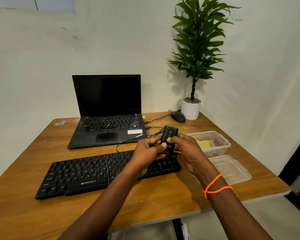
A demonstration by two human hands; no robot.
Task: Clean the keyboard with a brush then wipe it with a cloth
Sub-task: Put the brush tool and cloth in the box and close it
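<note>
Hands are meeting just above the keyboard (100,172), which is lying on the table (163,201): we are gripping a small black brush case (168,141) with left hand (145,153) and right hand (187,151), fingers curled around it. Brushing is not yet starting, we judge; next we are needing to expose the bristles. Cloth (204,144) is waiting in the tub right of the keyboard.

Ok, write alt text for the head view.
Both hands, left and right, hold a small black device above a black keyboard on a wooden table. Behind sit an open laptop, mouse and potted plant.
</note>
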